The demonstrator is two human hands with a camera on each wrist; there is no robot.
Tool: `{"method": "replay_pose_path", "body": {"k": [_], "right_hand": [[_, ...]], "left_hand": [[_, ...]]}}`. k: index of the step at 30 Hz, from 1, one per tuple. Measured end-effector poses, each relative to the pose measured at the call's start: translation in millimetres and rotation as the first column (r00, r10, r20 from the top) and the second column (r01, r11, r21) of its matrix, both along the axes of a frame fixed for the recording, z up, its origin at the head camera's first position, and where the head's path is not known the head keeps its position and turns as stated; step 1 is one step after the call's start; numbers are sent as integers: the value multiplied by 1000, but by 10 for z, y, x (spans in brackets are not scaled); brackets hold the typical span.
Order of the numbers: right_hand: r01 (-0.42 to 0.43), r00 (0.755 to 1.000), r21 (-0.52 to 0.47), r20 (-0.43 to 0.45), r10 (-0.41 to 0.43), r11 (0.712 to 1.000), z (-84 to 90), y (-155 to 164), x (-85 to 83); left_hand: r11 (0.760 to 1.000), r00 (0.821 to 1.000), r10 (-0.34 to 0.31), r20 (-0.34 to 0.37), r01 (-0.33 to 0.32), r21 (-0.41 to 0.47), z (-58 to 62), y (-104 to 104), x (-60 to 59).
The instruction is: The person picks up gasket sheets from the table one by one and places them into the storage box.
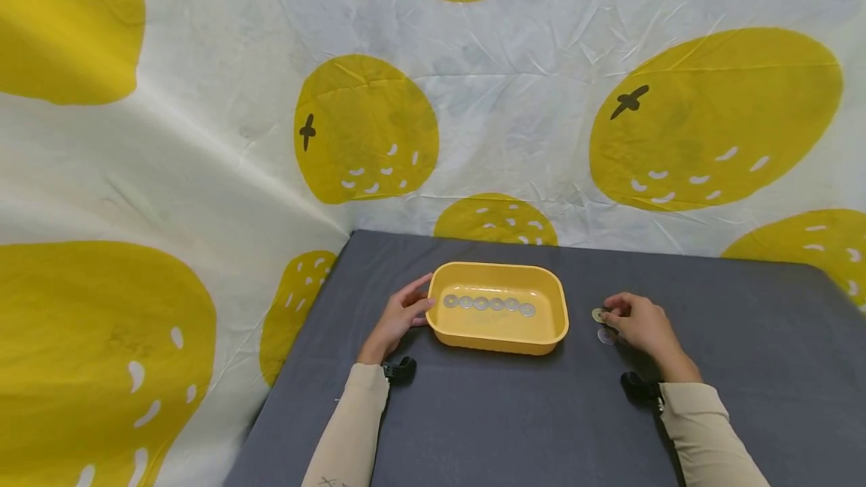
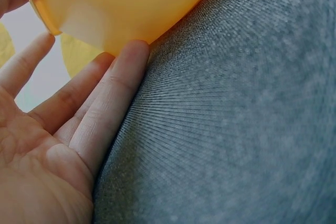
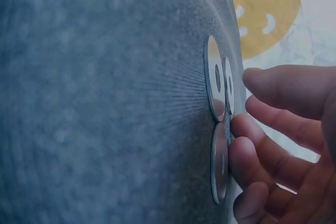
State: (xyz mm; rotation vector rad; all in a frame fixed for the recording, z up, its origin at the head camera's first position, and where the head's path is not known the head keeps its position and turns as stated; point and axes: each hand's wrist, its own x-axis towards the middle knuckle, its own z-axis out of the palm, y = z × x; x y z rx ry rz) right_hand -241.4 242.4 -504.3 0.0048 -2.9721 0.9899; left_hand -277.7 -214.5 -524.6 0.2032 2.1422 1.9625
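Observation:
My left hand (image 1: 399, 318) holds the left end of a yellow plastic tub (image 1: 497, 344), its thumb on the rim and other fingers against the outside wall. Several metal washers (image 1: 481, 303) lie in a row on the tub's floor. To the right of the tub, my right hand (image 1: 639, 323) is low over the table by loose washers. The right wrist view shows a large washer (image 3: 213, 80), a smaller washer (image 3: 229, 87) behind it and another washer (image 3: 219, 163) below. The right thumb is apart from them; lower fingertips come close to the bottom washer, contact unclear.
Dark grey cloth covers the table (image 1: 487, 412). A white curtain (image 1: 514, 119) printed with yellow fruit hangs behind it and along the left side. A black strap device (image 1: 401, 370) sits on the left wrist, a similar black device (image 1: 639, 389) on the right.

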Motion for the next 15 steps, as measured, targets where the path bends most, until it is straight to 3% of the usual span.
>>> {"method": "replay_pose_path", "body": {"k": [7,15], "right_hand": [[-19,997,27,76,17,999,53,-26,-36],[-47,994,49,106,41,998,38,-29,-79]], "left_hand": [[1000,1000,2,7,-2,7,16,0,-2],[1000,1000,-2,13,2,5,-3,1,-8]]}}
